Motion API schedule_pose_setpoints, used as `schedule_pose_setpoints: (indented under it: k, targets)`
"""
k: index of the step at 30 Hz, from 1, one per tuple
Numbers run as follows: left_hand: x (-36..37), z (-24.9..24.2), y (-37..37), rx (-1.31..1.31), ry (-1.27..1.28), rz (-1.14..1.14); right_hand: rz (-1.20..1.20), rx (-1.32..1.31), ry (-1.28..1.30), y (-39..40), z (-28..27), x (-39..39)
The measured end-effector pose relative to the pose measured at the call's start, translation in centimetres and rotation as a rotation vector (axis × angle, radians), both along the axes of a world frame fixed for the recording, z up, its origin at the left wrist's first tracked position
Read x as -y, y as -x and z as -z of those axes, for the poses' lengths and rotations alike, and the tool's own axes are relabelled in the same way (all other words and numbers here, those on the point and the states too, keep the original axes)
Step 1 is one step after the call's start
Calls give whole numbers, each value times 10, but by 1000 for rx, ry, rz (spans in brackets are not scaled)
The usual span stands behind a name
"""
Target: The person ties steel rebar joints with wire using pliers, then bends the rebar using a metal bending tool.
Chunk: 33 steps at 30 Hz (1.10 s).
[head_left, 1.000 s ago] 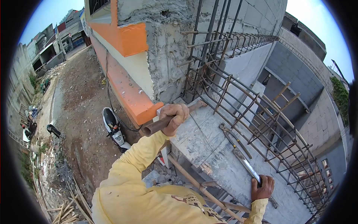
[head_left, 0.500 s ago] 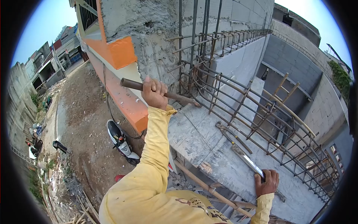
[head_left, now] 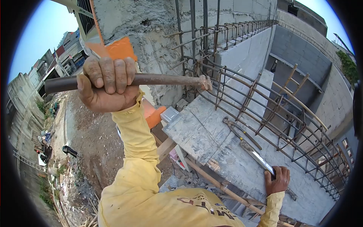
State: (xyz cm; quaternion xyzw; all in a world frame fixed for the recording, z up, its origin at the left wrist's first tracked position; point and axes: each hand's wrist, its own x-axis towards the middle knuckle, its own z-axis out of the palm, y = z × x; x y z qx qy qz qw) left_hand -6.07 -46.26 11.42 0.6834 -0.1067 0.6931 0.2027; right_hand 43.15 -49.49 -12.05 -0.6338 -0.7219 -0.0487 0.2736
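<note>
Out in front at left, my left hand (head_left: pixel 109 81) is closed around a brown metal bar (head_left: pixel 162 79). The bar lies nearly level across the view, its notched, rusty end close to the corner of the rebar cage (head_left: pixel 264 109). My right hand (head_left: pixel 279 179) is lower right, on the grey slab (head_left: pixel 204 128), fingers curled round the black end of a shiny chrome bar (head_left: pixel 259 157). A pair of end-cutting pincers (head_left: pixel 244 134) with yellow marks on the handles lies on the slab, just beyond the chrome bar.
Upright rebars (head_left: pixel 193 38) rise beside a rough concrete wall (head_left: pixel 151 49) with an orange-painted edge (head_left: pixel 121 48). A bamboo pole (head_left: pixel 208 176) runs beneath the slab edge. Left of the slab, the dirt ground (head_left: pixel 90 151) lies far below.
My left hand has moved left and nearer to the camera with the brown bar, which now lies more level. My right hand stays on the chrome bar. The view has shifted slightly.
</note>
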Motion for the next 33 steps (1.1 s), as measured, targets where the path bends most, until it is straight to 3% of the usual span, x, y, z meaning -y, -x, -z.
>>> schedule_pose_setpoints:
  k: [3,6,9,16,33]
  targets:
    - [14,-61,10,-73,-73,-115,-11,8,-27,1,2,-1]
    - [4,-114,-9,121,-141,-438,-9,16,-32,2,1,0]
    - [-21,-135,-25,151,-70,-664,13,16,-2,3,3,2]
    - [-79,-111,-31,139,120,-792,15,40,5,2,3,2]
    - [-120,-63,-20,148,270,-774,0,32,-16,9,0,2]
